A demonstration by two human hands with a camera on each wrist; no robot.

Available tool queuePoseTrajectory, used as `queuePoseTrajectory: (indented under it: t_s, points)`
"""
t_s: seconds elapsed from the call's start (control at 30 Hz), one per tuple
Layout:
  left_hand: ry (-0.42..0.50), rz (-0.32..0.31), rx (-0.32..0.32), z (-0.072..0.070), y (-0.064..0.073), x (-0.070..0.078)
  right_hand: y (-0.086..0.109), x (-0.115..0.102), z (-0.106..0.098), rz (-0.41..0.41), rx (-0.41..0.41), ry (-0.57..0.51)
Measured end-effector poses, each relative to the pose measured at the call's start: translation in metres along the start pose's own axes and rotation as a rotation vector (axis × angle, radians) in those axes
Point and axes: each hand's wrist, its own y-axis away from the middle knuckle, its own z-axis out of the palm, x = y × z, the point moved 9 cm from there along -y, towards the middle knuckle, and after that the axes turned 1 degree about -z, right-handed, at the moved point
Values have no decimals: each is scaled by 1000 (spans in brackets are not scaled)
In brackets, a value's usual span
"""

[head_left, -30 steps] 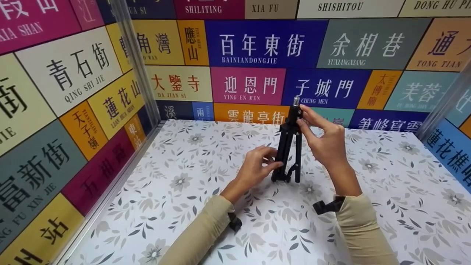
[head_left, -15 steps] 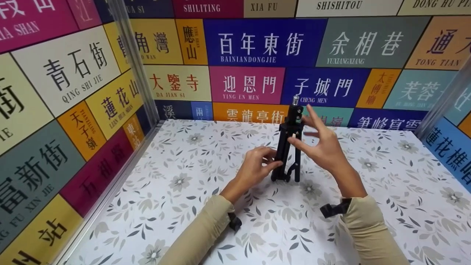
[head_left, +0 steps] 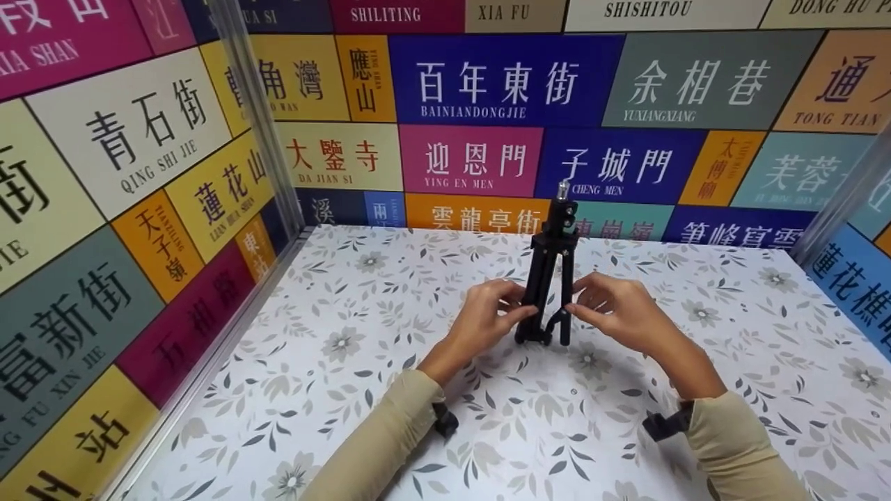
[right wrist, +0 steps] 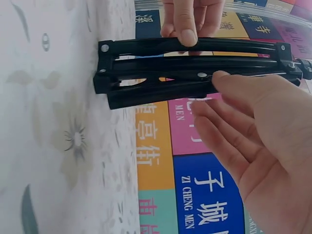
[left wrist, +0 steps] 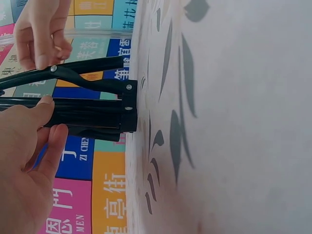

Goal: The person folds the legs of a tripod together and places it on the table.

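Note:
A black tripod stand [head_left: 555, 241] with a silver screw tip stands upright on the table, its legs mostly folded in. My left hand [head_left: 480, 312] grips a leg on the left side low down; the left wrist view shows the thumb across the black tubes [left wrist: 87, 117] and the fingers on the far side. From the right, my right hand [head_left: 630, 313] pinches the leg that stands slightly out. In the right wrist view, that thumb lies on the leg [right wrist: 165, 92] near a rivet, with the other fingers partly extended beneath it.
The table [head_left: 348, 403] has a white cover with grey leaves and flowers. Panels of colourful street-name signs [head_left: 501, 80] rise behind it and at the left. A metal corner post [head_left: 261, 132] stands at the back left. Both sleeves carry a black wrist mount [head_left: 665, 424].
My right hand has let go of the tripod's upper part and moved down to the right leg. The left hand stays on its leg, and the tripod has hardly moved.

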Motion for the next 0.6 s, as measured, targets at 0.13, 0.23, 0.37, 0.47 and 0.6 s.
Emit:
queuePoseTrajectory:
  t_s: [0.13,0.23,0.37,0.47,0.6]
  points:
    - [-4,1,2,1,1,0,5,4,4,7,0,-14]
    - [-11,-1,2,0,1,1,7,7,7,16,6,-34]
    - [-36,10,-7,0,1,3,6,7,9,8,20,-67]
    - [-43,19,-15,1,0,4,6,6,10,-2,36,-79]
    - [-39,19,-17,1,0,3,6,5,11,-16,56,-90]
